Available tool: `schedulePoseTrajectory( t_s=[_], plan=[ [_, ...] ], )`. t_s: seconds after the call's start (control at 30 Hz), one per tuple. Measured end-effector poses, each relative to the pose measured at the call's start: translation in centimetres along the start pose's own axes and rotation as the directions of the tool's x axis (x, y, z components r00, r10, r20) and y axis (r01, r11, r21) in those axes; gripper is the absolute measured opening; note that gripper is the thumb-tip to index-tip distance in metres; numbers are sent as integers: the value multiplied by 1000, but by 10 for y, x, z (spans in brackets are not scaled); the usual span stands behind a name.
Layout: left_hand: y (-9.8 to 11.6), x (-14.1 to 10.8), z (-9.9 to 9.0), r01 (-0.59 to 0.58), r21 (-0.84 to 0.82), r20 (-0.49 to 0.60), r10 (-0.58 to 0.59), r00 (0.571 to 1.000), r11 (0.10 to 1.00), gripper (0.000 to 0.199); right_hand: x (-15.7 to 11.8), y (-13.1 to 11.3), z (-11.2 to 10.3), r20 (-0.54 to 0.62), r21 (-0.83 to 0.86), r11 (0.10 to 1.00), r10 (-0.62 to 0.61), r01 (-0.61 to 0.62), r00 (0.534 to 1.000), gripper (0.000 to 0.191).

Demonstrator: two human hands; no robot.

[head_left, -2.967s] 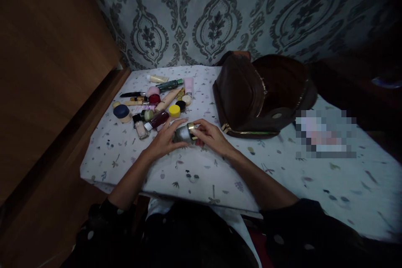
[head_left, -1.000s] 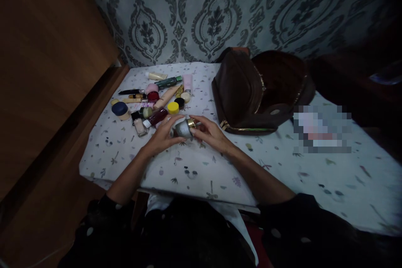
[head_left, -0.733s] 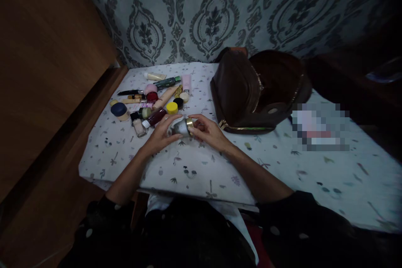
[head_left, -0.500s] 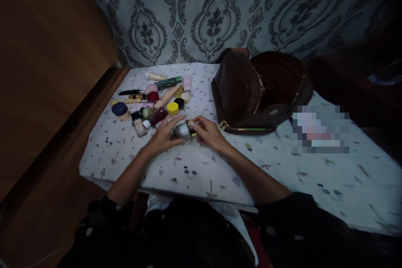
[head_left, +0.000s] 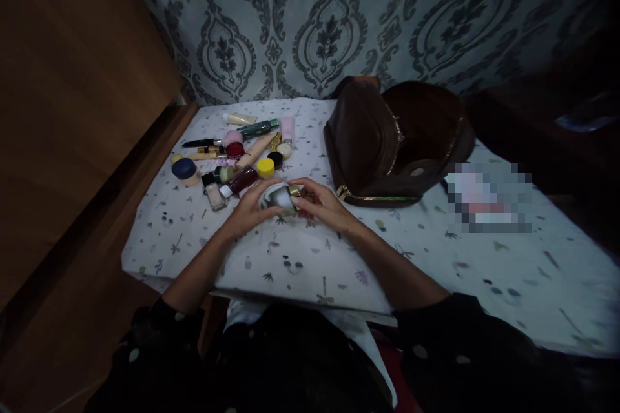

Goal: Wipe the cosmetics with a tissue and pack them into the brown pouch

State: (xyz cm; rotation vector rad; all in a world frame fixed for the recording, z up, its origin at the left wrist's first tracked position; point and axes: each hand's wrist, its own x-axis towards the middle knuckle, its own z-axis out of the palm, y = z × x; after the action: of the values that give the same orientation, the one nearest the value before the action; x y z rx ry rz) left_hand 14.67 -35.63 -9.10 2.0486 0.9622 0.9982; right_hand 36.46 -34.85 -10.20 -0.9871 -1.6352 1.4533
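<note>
The container [head_left: 280, 199] was cupped by the left hand [head_left: 249, 210], its cap [head_left: 294, 191] pinched by the right hand [head_left: 323, 208]; through slackened grip, the ten-o'clock red bottle [head_left: 245, 178] might have been struck.

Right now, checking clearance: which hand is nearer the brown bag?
Right. The right hand is just left of the brown bag; the left hand is farther left.

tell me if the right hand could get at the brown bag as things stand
Probably yes: nothing visible stands between the right hand and the brown bag, though it is busy at the gold cap.
</note>
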Motion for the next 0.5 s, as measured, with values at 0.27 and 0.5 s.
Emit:
schedulePoseTrajectory(
  t_s=[0.27, 0.5],
  plan=[
    [11, -5, 5, -153, 231, -76, 174, 982, 961, 36, 4, -7, 5, -117, -198, 979, 34, -56, 993, 45],
    [14, -10, 11, -296, 384, -47, 339, 940, 875, 30, 12, -4, 6, -176, -81, 985, 138, -154, 975, 47]
  ],
)
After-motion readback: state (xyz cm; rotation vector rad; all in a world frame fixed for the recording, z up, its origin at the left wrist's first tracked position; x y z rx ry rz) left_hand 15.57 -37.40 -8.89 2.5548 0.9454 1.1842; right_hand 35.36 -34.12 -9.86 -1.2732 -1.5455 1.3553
